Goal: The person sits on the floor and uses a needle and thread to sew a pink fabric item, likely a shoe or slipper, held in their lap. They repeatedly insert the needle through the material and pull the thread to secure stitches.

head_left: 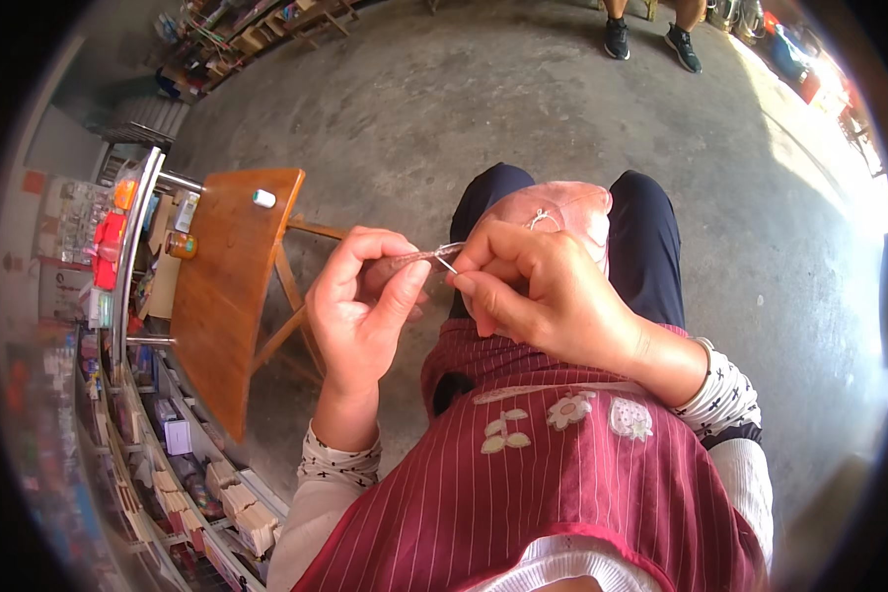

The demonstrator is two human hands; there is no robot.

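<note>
Above my lap, both hands meet close together. My left hand point(360, 301) is closed, pinching a narrow pinkish fold of cloth point(393, 266) between thumb and fingers. My right hand point(543, 286) is closed too, with thumb and forefinger on a thin white cord point(447, 263). This cord crosses the tip of the pinched cloth; I cannot tell whether it passes through it. Across my knees, behind the right hand, lies a pink cloth piece point(582, 205) with a looped white string point(541, 218) on it. My right hand hides part of this piece.
At left stands a wooden folding table point(232, 296) with a white thread spool point(263, 198) on it. A brown jar point(181, 245) is by its far-left edge. Shelves of goods point(173, 493) line the left side. A person's black shoes point(684, 47) are on the concrete floor point(414, 118) ahead.
</note>
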